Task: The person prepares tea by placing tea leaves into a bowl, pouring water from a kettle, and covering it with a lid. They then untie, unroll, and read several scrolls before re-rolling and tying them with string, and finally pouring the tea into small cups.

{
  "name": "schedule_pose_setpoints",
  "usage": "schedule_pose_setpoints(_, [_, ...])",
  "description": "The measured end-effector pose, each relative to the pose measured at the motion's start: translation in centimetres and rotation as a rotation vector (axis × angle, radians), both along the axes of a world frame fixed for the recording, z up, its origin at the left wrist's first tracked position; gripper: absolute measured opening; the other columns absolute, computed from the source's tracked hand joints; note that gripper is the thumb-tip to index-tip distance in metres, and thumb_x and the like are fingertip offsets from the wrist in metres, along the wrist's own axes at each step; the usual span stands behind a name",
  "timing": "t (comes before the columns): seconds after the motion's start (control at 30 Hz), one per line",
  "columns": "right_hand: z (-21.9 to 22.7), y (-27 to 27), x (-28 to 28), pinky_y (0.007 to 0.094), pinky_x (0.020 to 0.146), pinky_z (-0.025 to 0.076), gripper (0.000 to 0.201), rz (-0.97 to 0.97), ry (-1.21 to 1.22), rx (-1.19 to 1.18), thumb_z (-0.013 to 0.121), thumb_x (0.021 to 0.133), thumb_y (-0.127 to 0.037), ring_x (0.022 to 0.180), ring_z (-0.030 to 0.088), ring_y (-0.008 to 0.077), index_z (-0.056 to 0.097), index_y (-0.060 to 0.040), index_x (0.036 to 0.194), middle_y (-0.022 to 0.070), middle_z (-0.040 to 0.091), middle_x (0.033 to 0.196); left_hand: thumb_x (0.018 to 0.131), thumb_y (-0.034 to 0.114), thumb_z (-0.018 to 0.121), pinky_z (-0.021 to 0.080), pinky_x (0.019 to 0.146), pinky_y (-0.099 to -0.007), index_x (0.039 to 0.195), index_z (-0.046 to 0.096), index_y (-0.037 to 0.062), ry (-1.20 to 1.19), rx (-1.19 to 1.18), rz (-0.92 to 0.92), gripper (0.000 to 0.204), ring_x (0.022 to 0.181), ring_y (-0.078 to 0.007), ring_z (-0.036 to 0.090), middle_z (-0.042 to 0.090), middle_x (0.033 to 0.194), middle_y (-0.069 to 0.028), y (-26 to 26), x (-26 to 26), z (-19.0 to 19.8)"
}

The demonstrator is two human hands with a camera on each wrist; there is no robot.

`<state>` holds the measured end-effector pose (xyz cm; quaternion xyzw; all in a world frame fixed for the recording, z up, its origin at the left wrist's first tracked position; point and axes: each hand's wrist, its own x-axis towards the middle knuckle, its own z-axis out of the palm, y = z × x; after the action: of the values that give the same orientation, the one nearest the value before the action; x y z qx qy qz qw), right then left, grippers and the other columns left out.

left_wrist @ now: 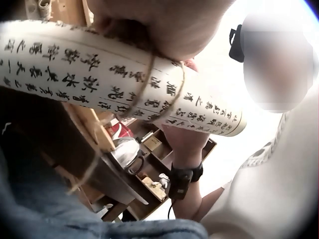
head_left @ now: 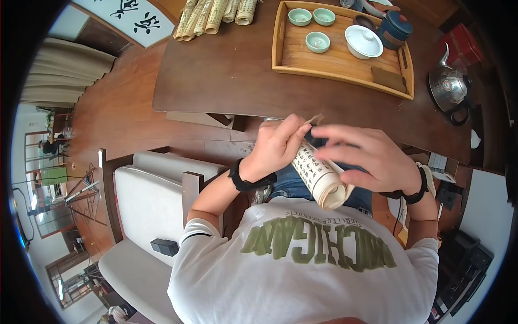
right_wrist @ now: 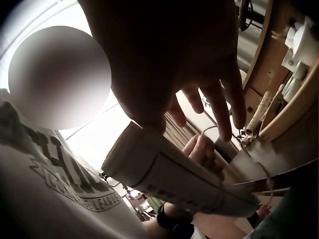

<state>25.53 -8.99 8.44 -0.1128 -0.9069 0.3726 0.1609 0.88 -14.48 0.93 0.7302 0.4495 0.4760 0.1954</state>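
Note:
A rolled paper scroll [head_left: 315, 175] covered in black brush characters slants in front of the shirt, its open coiled end towards the body. My left hand [head_left: 274, 144] grips the scroll near its far end, thumb and fingers bent together. Thin twine [left_wrist: 144, 89] goes round the roll in two turns in the left wrist view, and a loose end hangs below. Over the roll's near part is my right hand [head_left: 369, 154], blurred, with fingers spread and extended. In the right wrist view, a loop of twine [right_wrist: 256, 162] runs from the left hand's fingers past the right fingertips.
Several tied scrolls [head_left: 216, 16] lie at the table's far left. A wooden tray [head_left: 342, 72] bears green cups [head_left: 317, 42], a white lidded bowl [head_left: 363, 43] and a dark canister [head_left: 394, 29]. A steel kettle [head_left: 450, 86] stands right of it. A cushioned bench [head_left: 145, 202] is at left.

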Motion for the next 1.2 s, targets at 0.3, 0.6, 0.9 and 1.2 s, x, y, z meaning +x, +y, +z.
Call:
schedule_pose_setpoints(0.3, [1.1,-0.3,-2.2,0.048,0.105,0.05,0.055,0.26,0.168,-0.432,0.065,0.098,-0.051,0.128,0.061,0.042,0.071,-0.007,0.129,0.0305,0.041,0.157,0.078,0.011,0.08,0.042,0.043,-0.03,0.088,0.063,-0.0012,0.414,0.728,-0.022,0.023,0.052,-0.0152,0.054,0.053,0.068,-0.0027,-2.1,-1.3,7.8])
schedule_pose_setpoints(0.6, [-3.3,1.6,-7.3,0.0434,0.11,0.047,0.027,-0.109,0.149,-0.259,0.072,0.087,-0.014,0.141,0.049,0.0343,0.067,-0.0075,0.113,0.0153,0.043,0.16,0.1,0.012,0.066,0.046,0.052,-0.0313,0.091,0.066,-0.0003,0.041,0.288,0.235,0.016,0.053,-0.0148,0.053,0.061,0.067,-0.0028,3.4,-3.1,4.0])
schedule_pose_setpoints(0.9, [-8.2,4.1,-11.2,0.0401,0.09,0.055,0.04,-0.467,0.172,-0.146,0.075,0.088,-0.011,0.11,0.068,0.0282,0.061,-0.0026,0.124,0.0159,0.068,0.123,0.105,0.02,0.061,0.047,0.058,-0.0315,0.092,0.065,-0.0006,-0.084,-0.327,0.157,0.024,0.059,-0.0136,0.056,0.059,0.065,-0.0088,6.2,-5.6,-0.3])
schedule_pose_setpoints(1.2, [-10.6,6.9,-13.1,0.0237,0.065,0.052,0.015,-0.396,0.287,-0.84,0.07,0.096,-0.009,0.071,0.065,0.0069,0.075,0.002,0.104,0.0031,0.074,0.085,0.1,0.016,0.07,0.045,0.058,-0.0266,0.094,0.071,-0.0001,-0.134,-0.295,0.148,0.017,0.062,-0.0083,0.056,0.062,0.066,-0.0012,6.8,-7.3,1.1])
